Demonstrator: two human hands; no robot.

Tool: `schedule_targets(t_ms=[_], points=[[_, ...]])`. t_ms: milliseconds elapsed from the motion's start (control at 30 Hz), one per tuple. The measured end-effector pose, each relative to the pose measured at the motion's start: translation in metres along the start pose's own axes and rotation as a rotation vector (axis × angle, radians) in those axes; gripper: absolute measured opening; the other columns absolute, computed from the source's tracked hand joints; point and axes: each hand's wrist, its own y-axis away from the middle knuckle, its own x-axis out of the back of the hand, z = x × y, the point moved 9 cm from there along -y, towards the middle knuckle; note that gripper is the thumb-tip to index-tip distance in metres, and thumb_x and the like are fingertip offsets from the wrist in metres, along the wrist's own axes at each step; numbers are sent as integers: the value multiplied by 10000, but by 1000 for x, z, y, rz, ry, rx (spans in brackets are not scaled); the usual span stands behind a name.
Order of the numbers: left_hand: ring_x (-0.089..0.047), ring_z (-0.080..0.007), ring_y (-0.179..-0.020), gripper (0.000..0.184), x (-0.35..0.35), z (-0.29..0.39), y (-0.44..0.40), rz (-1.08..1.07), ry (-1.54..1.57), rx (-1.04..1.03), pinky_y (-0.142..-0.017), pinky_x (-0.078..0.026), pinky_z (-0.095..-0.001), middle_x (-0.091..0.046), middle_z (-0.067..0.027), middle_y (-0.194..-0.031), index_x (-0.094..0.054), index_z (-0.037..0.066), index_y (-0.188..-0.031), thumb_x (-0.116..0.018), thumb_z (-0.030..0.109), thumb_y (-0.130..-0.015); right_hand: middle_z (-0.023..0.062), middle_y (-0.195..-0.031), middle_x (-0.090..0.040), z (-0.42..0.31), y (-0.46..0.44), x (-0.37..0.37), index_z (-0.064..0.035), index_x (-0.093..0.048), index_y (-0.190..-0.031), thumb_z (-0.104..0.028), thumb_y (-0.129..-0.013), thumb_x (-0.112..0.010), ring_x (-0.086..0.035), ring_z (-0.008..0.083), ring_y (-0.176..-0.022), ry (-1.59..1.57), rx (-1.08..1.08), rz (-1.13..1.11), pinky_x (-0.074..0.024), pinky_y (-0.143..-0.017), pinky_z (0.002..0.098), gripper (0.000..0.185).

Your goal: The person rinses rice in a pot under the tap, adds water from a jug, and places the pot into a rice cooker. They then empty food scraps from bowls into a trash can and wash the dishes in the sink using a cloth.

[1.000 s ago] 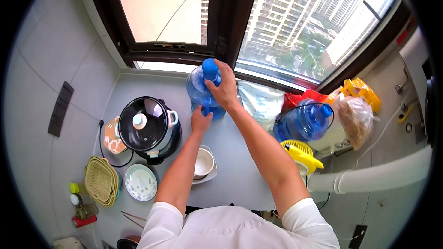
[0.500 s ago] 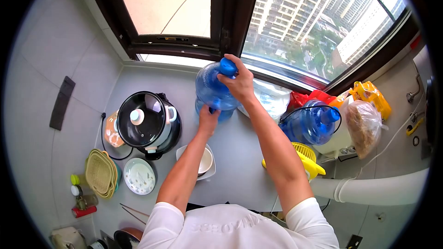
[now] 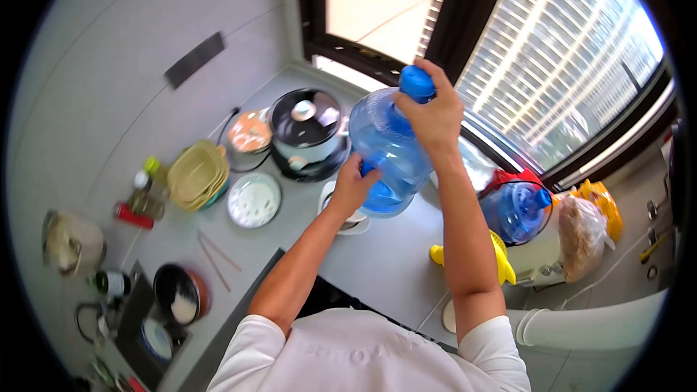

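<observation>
A large clear blue water jug [image 3: 388, 141] with a blue cap is held in front of me, tilted slightly. My right hand [image 3: 435, 112] grips its neck just under the cap. Lower down, my left hand [image 3: 352, 187] is closed on the jug's blue side handle. Behind my left hand and the jug, a white bowl [image 3: 353, 226] is partly hidden. To the left of the jug stands a pot [image 3: 305, 127] with a dark glass lid.
Left of the pot are a patterned plate [image 3: 254, 199], yellow-green baskets [image 3: 197, 174], chopsticks [image 3: 215, 258] and a dark pan [image 3: 181, 294]. At right are a second blue jug [image 3: 515, 210], a yellow object [image 3: 501, 258] and a bag of brown food [image 3: 581, 236].
The jug has come up off the counter toward me and to the right, with both hands still on it. The view has turned left, showing more of the pan and sink area.
</observation>
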Motion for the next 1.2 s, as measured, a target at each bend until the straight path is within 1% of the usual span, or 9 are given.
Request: schedule_targets(t_ms=[67, 100, 233, 667, 767, 1000, 1100, 1167, 1200], points=[[-621, -106, -985, 341, 32, 25, 37, 94, -30, -140, -900, -519, -281, -678, -26, -1108, -625, 30, -1246, -653, -74, -922, 106, -1079, -768, -25, 24, -18, -142, -703, -1311, -201, -718, -910, -735, 216, -965, -73, -8, -45, -574, -911, 360, 631], [-602, -103, -1018, 381, 48, 36, 56, 105, -52, -163, -933, -502, -280, -665, -19, -1134, -612, 36, -1280, -649, -72, -917, 119, -1075, -781, -40, 37, -27, -208, -700, -1320, -234, -713, -903, -755, 268, -988, -104, -14, -65, -576, -929, 393, 640], [-593, -122, -1105, 439, 127, 76, 143, 220, -109, -200, -1005, -478, -301, -655, -25, -1198, -604, 41, -1339, -652, -48, -912, 98, -1057, -781, -128, 99, -77, -214, -695, -1316, -222, -721, -909, -752, 239, -982, -240, 72, -170, -576, -922, 379, 632], [-641, -143, -1014, 266, 369, 241, 545, 845, -307, -528, -932, -511, -308, -713, -47, -1080, -667, 34, -1160, -726, 47, -901, 144, -1091, -757, -488, 370, -203, -93, -682, -1309, -222, -732, -897, -725, 235, -991, -769, 288, -545, -565, -922, 368, 629], [-633, -129, -1023, 281, 409, 261, 638, 970, -398, -449, -940, -505, -301, -713, -50, -1090, -667, 22, -1177, -725, 44, -904, 149, -1101, -759, -546, 439, -221, -90, -682, -1305, -224, -725, -899, -728, 246, -994, -804, 280, -602, -568, -923, 375, 634], [-637, -149, -1044, 311, 484, 235, 789, 1174, -352, -313, -973, -491, -313, -706, -53, -1112, -663, 16, -1199, -715, 9, -893, 162, -1121, -762, -627, 582, -277, -95, -678, -1312, -207, -724, -887, -744, 290, -1027, -964, 265, -768, -569, -929, 394, 634], [-626, -161, -1099, 382, 501, 191, 826, 1230, -203, -317, -1014, -470, -315, -690, -54, -1171, -642, 16, -1247, -707, -39, -874, 180, -1169, -745, -635, 640, -297, -135, -681, -1323, -190, -724, -878, -716, 377, -1085, -907, 288, -929, -553, -965, 421, 633], [-610, -110, -934, 361, 509, 155, 847, 1340, -119, -292, -834, -488, -272, -682, -18, -1058, -644, 36, -1207, -687, -57, -861, 170, -1162, -752, -633, 669, -306, -127, -680, -1324, -193, -722, -894, -729, 344, -1072, -853, 336, -954, -557, -964, 402, 642], [-610, -110, -934, 361, 512, 141, 853, 1344, -119, -287, -834, -488, -272, -682, -18, -1058, -644, 36, -1207, -687, -57, -861, 161, -1156, -758, -631, 682, -312, -119, -678, -1324, -197, -720, -910, -742, 310, -1058, -789, 382, -964, -561, -963, 383, 652]])
